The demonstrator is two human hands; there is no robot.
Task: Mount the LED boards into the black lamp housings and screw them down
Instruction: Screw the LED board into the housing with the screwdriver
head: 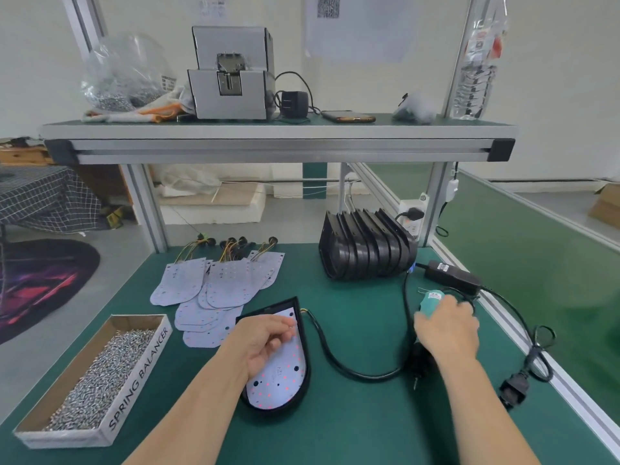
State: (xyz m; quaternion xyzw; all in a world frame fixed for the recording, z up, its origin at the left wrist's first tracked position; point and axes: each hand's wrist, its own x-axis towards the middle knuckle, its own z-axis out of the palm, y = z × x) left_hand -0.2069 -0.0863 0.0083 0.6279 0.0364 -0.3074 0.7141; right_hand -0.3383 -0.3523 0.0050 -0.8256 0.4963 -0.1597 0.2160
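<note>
head view: on the green tabletop [352, 427], near the middle of its near edge, a black lamp housing [303, 392] lies flat with an led board [285, 374] seated inside it. the left hand [265, 344] hovers over the board's far half, fingers curled and thumb close to the fingertips; motion blur hides whether they pinch anything. toward the right edge, the right hand [446, 330] is wrapped round a teal electric screwdriver [431, 305], whose black end sticks out below the hand. a box of screws [94, 377] sits at the near left corner. loose led boards [214, 290] lie fanned out left of centre, and a stack of black housings [365, 246] stands near the far right corner.
</note>
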